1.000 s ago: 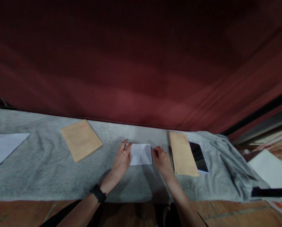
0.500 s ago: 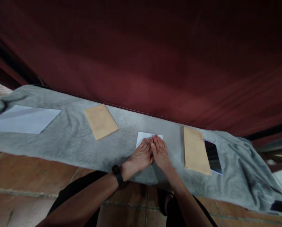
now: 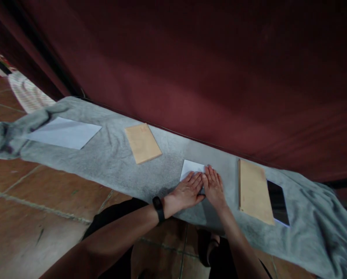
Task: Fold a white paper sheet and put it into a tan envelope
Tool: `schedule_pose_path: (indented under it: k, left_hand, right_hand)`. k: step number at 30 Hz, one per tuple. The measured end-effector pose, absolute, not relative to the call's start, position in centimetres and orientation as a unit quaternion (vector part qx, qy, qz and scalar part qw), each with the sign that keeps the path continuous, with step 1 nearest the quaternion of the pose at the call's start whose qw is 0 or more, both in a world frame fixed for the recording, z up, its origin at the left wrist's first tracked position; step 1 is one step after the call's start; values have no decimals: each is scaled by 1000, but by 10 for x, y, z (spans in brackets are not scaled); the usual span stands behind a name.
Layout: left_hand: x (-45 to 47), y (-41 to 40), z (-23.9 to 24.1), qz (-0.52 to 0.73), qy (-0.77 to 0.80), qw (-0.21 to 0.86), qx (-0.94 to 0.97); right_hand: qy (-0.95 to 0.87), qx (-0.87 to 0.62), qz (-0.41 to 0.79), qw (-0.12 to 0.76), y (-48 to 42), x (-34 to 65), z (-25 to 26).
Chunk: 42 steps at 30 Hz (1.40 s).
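A small folded white paper (image 3: 191,169) lies on a grey cloth (image 3: 109,155) spread over the floor. My left hand (image 3: 187,190) lies flat on the paper's near part, fingers stretched out, with a black band on the wrist. My right hand (image 3: 213,186) lies flat beside it, fingers together and extended, pressing the paper's right side. The two hands touch each other. Most of the paper is hidden under them.
A brown envelope (image 3: 142,142) lies left of the paper and a second brown envelope (image 3: 255,190) to the right, next to a dark phone (image 3: 278,197). A white sheet (image 3: 64,132) lies at the cloth's left end. A dark red curtain (image 3: 208,77) hangs behind. Tiled floor (image 3: 40,193) lies in front.
My hands went from the paper's two side edges to lying flat together on top of it. The camera has swung to the left, so everything sits further right in view.
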<state>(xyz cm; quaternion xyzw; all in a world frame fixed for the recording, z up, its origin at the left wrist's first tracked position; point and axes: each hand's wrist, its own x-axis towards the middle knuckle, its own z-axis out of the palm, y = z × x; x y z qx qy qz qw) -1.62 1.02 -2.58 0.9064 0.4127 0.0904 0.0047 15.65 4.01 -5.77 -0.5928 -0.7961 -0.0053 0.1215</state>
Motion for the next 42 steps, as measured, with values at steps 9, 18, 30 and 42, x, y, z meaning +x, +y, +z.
schedule_pose_path:
  k: [9,18,30,42]
  left_hand:
    - [-37,17,-32,92,465,24,880]
    - [-128,48,-5,93,673,-62,731]
    - [-153,33,35,52,714,-80,693]
    - [-71,12,10,210,534,34,819]
  right_hand:
    - [-791,-600,-59,103,35,164,-60]
    - [-768,-624,-16,143,40,161,-67]
    - [-674,-574,266,381,34,124,-26]
    - [-368,-425,673,481,35,58,2]
